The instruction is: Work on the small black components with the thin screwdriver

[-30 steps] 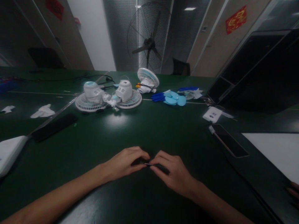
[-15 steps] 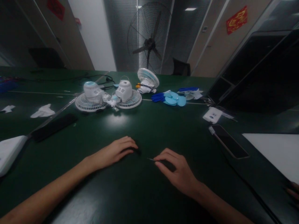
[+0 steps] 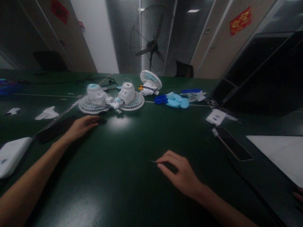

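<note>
My left hand (image 3: 84,124) reaches far forward on the left, close to the front of a small white fan (image 3: 94,94) lying face down. Its fingers close on a small dark object (image 3: 102,121) whose kind I cannot make out. In the middle, my right hand (image 3: 178,171) rests low over the green table (image 3: 127,176), thumb and fingers pinched on a thin pointed metal piece (image 3: 153,161). The tip points left; the rest of it is hidden by the fingers. A second face-down fan (image 3: 127,94) lies beside the first, with small white parts between them.
Behind stands a third small fan (image 3: 150,82), tilted. Light-blue fan blades (image 3: 177,101) and blue gloves (image 3: 161,99) lie right of it. A phone (image 3: 233,143), a white box (image 3: 215,116) and a dark monitor (image 3: 262,72) are at right. Another person's hand (image 3: 298,194) shows at the right edge.
My left hand has moved forward and left, from near my right hand to the fans, with the dark object at its fingertips. The right hand keeps its place and pinch.
</note>
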Available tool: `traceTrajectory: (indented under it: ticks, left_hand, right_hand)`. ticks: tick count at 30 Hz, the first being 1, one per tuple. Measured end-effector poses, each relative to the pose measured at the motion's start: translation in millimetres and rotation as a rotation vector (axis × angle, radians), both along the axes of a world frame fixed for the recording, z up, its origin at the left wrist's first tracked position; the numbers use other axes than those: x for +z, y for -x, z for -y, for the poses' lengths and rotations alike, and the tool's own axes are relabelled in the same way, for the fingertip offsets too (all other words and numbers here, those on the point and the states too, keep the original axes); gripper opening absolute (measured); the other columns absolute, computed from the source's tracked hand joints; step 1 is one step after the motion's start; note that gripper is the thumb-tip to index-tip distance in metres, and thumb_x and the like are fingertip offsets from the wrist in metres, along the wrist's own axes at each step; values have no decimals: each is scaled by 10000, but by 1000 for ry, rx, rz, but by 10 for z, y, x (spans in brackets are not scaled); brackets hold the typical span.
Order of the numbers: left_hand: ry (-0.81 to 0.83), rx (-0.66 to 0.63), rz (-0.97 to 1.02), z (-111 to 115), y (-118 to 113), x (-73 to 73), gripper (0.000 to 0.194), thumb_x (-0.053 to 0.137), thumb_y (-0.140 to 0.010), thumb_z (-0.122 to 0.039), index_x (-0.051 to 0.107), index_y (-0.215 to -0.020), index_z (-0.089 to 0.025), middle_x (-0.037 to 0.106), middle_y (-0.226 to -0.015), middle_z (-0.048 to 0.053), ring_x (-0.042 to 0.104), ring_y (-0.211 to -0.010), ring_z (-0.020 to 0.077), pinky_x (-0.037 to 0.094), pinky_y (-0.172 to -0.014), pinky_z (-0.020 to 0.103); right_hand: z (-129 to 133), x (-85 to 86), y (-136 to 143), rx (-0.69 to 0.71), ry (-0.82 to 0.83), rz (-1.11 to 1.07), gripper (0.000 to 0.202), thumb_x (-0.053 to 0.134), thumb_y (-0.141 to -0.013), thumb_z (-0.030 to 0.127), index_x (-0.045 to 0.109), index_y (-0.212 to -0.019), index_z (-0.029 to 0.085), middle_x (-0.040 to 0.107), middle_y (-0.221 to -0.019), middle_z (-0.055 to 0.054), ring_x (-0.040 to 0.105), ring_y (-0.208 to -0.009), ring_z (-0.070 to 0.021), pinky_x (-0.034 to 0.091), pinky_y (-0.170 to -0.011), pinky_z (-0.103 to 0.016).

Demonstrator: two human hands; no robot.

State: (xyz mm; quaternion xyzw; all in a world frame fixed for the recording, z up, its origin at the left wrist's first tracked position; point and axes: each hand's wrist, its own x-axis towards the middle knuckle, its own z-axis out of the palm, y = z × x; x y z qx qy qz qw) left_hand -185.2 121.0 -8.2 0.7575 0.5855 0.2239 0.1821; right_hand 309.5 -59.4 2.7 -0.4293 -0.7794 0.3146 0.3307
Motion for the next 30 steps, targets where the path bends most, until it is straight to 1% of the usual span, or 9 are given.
traceTrajectory:
  ticks: [3, 7, 10, 14, 18, 20, 25, 28, 30]
  left_hand:
    - [-8, 32, -74, -17, 96, 16, 851, 570, -840, -856, 722, -1223, -111, 721, -1239, 112, 685, -1051, 281, 537, -968, 376]
    - [-20, 28, -149, 11, 64, 83, 777, 516, -865, -859, 763, -1100, -161, 736, -1167, 66, 687, -1025, 263, 541, -940, 338]
    - [-31, 49, -133, 45, 19, 112, 799, 532, -856, -860, 748, -1126, -140, 742, -1175, 80, 684, -1032, 270, 551, -902, 328]
    - [-59, 109, 14, 56, -67, 92, 815, 572, -870, -830, 696, -1231, -111, 727, -1281, 90, 688, -1071, 271, 550, -942, 341]
    - [-5, 101, 96, 39, -198, 62, 812, 610, -856, -822, 686, -1259, -122, 704, -1346, 97, 691, -1098, 273, 543, -972, 351]
    - [10, 94, 90, 42, -249, 63, 799, 612, -860, -817, 697, -1248, -124, 722, -1310, 86, 687, -1113, 273, 533, -983, 342]
    - [22, 122, 43, 75, -289, 92, 779, 618, -860, -807, 718, -1231, -129, 756, -1223, 62, 691, -1039, 262, 528, -904, 318]
    - [61, 122, 94, 53, -274, 81, 731, 650, -866, -766, 721, -1215, -127, 752, -1235, 77, 678, -1067, 271, 512, -923, 324]
    - [101, 162, 166, 9, -262, 49, 690, 702, -846, -728, 731, -1178, -124, 749, -1234, 89, 675, -1080, 269, 501, -954, 328]
  right_hand:
    - [-3, 1, 5, 4, 1, -8, 139, 620, -1036, 249, 745, -1090, 220, 716, -1009, -47, 704, -883, -188, 569, -785, -324]
    - [-5, -7, 2, 4, -2, -15, 144, 614, -1038, 254, 745, -1089, 222, 718, -1010, -46, 704, -871, -184, 571, -771, -320]
    - [-4, -16, -6, 9, 2, -10, 142, 615, -1041, 259, 742, -1097, 226, 716, -1018, -45, 701, -871, -183, 569, -764, -317]
    - [4, -15, -11, 23, 15, -9, 150, 609, -1048, 257, 739, -1117, 225, 710, -1029, -41, 696, -880, -180, 567, -757, -310]
    - [7, -6, -6, 10, 29, -8, 149, 610, -1046, 255, 741, -1112, 226, 705, -1033, -40, 691, -884, -181, 566, -768, -314]
    - [3, -5, -4, 9, 33, -9, 151, 609, -1045, 252, 742, -1114, 226, 704, -1030, -39, 689, -884, -180, 564, -766, -312]
    - [-5, -6, -8, 14, 35, -3, 147, 610, -1045, 246, 741, -1111, 227, 704, -1029, -34, 689, -881, -179, 556, -767, -313]
    - [-4, -5, -8, 14, 31, 3, 146, 609, -1046, 245, 741, -1106, 227, 704, -1020, -32, 691, -879, -176, 550, -762, -310]
    - [-3, -3, -4, 13, 20, -3, 144, 612, -1042, 247, 742, -1099, 221, 704, -1008, -34, 692, -874, -177, 546, -761, -312]
